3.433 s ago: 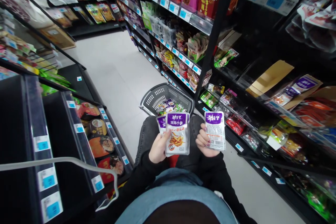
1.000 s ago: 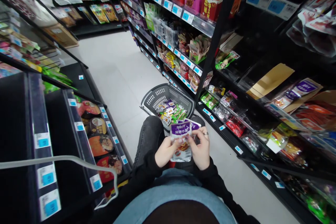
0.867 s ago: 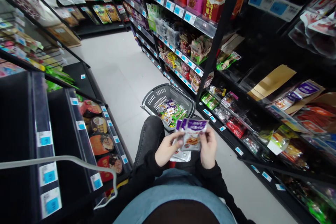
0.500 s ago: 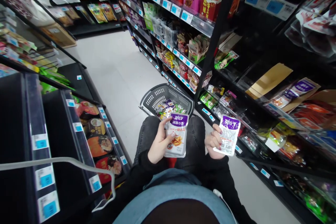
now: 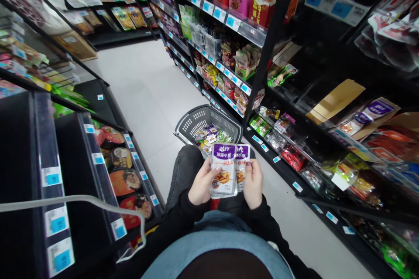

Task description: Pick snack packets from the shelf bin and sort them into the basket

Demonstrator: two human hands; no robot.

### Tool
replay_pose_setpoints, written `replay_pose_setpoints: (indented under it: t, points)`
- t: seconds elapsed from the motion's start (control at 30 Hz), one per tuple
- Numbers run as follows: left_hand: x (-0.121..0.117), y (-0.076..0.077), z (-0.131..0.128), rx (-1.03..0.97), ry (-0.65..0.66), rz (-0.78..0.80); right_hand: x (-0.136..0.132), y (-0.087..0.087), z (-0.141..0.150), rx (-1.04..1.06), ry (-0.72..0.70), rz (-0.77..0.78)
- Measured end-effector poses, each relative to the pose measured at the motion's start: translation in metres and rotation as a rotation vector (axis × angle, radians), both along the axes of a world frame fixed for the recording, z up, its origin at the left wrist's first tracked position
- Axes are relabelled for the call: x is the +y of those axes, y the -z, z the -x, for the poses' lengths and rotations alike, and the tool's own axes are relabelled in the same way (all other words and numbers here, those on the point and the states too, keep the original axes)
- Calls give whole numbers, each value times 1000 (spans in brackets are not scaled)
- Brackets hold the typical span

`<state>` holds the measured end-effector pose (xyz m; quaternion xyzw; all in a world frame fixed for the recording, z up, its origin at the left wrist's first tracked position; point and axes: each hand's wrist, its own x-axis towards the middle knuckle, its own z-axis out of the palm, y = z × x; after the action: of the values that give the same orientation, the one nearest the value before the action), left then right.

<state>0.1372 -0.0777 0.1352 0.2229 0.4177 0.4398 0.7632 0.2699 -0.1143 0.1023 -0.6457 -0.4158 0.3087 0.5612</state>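
Observation:
My left hand (image 5: 201,182) grips a purple-and-silver snack packet (image 5: 223,170) upright over my lap. My right hand (image 5: 253,183) holds a second packet of the same kind (image 5: 241,165), tucked just behind and right of the first, so the two overlap. Both hands sit close together above my dark-trousered knees. A grey plastic shopping basket (image 5: 193,123) stands on the floor just beyond my knees, with several small snack packets (image 5: 214,137) in it.
Black store shelves with snack packs and blue price tags line both sides of a pale-floored aisle (image 5: 144,83). The right shelf (image 5: 294,139) holds more purple packets (image 5: 373,111) and cardboard boxes. Bowl noodles (image 5: 124,178) fill the low left shelf. A white cable (image 5: 81,202) crosses the lower left.
Half a second ago my right hand held its packet out to the right, apart from the left one. It has come back in, and the two packets now overlap.

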Motion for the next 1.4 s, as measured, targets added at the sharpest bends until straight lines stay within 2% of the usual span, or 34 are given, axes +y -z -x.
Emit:
replay_pose_setpoints:
  t: [0.13, 0.3, 0.5, 0.6, 0.73, 0.83, 0.9, 1.0, 1.07, 1.13, 1.27, 1.33, 1.4]
  points:
    - [0, -1, 0, 9, 13, -7, 1, 0, 10, 28, -107, -1]
    - [2, 1, 3, 39, 29, -35, 4, -3, 4, 34, -221, 9]
    - [3, 10, 0, 97, -32, -131, 4, -7, 8, 75, -220, 45]
    - [4, 11, 3, 60, -5, -20, 4, -3, 13, 142, -231, 29]
    - [6, 10, 8, -161, 155, 200, 3, 3, 16, 214, -253, 23]
    - [6, 9, 9, -226, 165, 235, 3, 5, 13, 208, -240, 35]
    - [7, 9, 7, -186, 93, 220, 3, 3, 9, 114, -162, 21]
    - [8, 12, 3, -37, -59, 151, 1, -8, 3, -185, 58, -47]
    - [8, 16, 3, 83, -145, 52, -2, -17, 3, -395, 185, -111]
    - [7, 20, 3, 230, -182, -84, -5, -23, 8, -564, 224, -181]
    - [4, 17, 2, 536, -146, -264, -9, -26, 26, -739, 40, -244]
    - [4, 13, 2, 556, -154, -275, -9, -27, 32, -741, -77, -255]
    - [5, 12, 4, 485, -178, -263, -8, -30, 34, -699, -182, -289]
